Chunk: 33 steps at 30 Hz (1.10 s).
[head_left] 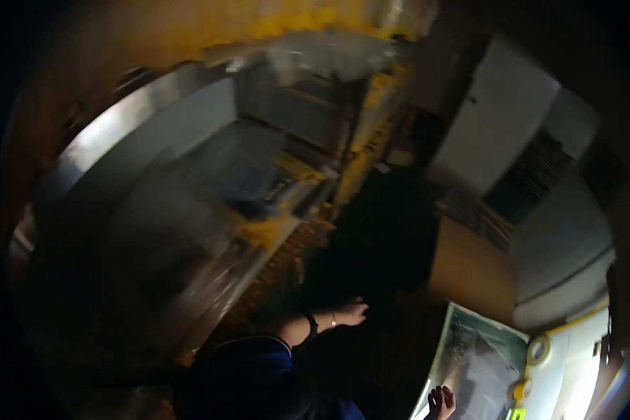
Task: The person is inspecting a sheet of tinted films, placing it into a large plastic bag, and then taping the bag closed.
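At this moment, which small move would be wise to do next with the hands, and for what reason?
Perhaps bring the left hand towards the pale-rimmed green surface: no held thing can be made out in it, and it is out over a dark area, while the right hand appears over that surface, contact unclear.
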Tool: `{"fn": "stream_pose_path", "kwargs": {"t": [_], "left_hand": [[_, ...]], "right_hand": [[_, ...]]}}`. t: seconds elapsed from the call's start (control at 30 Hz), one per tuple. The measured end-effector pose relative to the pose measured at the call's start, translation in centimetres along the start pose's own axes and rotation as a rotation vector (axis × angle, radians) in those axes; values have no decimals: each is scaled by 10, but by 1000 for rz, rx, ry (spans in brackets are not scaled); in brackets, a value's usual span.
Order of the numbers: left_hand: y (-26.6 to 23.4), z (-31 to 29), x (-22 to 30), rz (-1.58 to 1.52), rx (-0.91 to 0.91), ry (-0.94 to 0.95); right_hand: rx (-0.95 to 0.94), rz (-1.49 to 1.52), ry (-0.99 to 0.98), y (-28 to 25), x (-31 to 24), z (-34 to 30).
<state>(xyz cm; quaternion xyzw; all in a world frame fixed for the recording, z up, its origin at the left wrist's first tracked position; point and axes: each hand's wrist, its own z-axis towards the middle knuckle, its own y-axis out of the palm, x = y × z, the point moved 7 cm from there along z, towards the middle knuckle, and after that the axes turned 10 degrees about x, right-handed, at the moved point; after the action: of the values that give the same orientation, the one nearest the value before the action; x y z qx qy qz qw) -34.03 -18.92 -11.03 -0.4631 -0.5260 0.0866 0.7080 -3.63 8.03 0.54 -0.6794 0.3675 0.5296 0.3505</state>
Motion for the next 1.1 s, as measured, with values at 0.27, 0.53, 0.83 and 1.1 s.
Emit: {"fn": "stream_pose_path", "kwargs": {"t": [0.27,0.53,0.83,1.1], "left_hand": [[-243,-246,-211,960,737,-441],[-275,-384,-314,303,625,-1265],[-280,-357,-334,313,656,-1192],[-305,-393,-364,574,891,-1189]], "right_hand": [[-535,-271,-136,159,19,-23],[-577,-194,-185,239,15,-39],[-642,-380,-330,250,23,-22],[-616,-427,-348,188,49,-13]]}}
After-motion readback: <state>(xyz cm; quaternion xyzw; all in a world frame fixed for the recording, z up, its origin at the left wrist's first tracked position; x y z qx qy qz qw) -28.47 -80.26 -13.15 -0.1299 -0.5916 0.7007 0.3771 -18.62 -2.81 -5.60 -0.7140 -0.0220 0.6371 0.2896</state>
